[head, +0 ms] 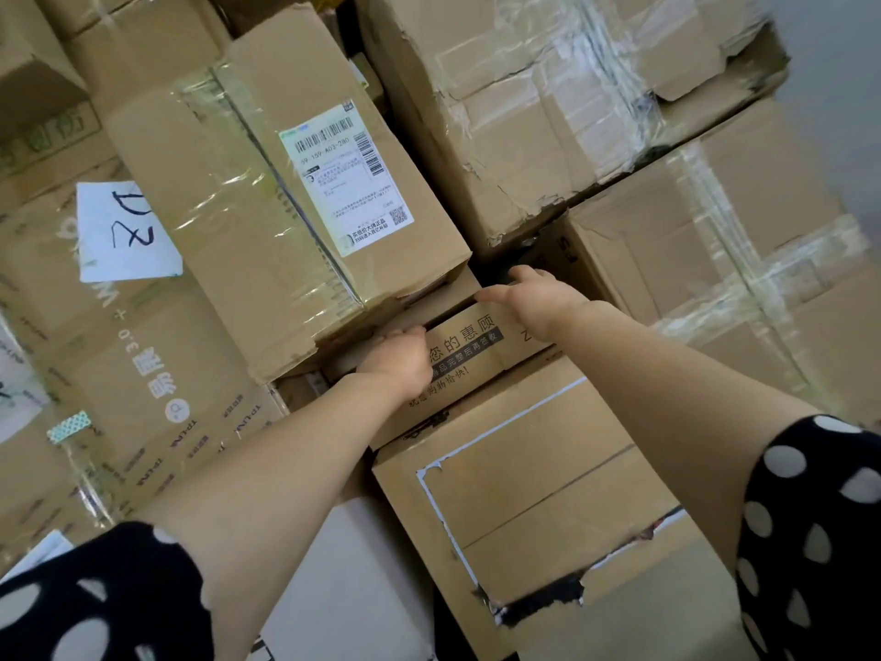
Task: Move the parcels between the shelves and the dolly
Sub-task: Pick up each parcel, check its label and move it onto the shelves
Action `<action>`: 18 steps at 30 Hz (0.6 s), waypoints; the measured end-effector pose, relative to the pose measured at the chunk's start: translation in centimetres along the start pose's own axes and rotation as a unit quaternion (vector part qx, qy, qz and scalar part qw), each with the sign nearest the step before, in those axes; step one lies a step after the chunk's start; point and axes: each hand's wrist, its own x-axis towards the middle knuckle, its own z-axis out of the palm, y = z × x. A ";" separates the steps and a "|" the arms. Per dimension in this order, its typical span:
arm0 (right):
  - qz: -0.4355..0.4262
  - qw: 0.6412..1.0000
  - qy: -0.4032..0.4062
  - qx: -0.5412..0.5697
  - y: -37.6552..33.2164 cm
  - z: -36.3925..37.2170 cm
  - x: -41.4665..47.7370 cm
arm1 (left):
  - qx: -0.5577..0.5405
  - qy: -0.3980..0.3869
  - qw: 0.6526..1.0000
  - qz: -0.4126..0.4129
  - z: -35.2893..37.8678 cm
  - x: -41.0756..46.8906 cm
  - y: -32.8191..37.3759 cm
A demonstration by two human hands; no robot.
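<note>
Brown cardboard parcel point(476, 348) with black printed characters, wedged in the stack beneath a taped, labelled carton point(286, 207) at eleven o'clock, lies eight-to-two o'clock, left grip point(398, 357) and right grip point(529, 298) curled over its opposite ends, equally near.

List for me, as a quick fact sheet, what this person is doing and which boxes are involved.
setting: stacked cardboard parcels, many bound in clear tape
left hand: grips the left end of the printed box
right hand: fingers curled over that box's far right corner
above: labelled box, lying partly over the printed box
below: torn box
nearby: paper note marked "D2"
stage: printed box held but apparently not yet pulled out of the stack
</note>
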 end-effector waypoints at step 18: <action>0.081 0.972 0.119 0.183 2.1 -1.2 2.0 | -0.050 0.023 0.997 0.062 0.4 2.4 1.2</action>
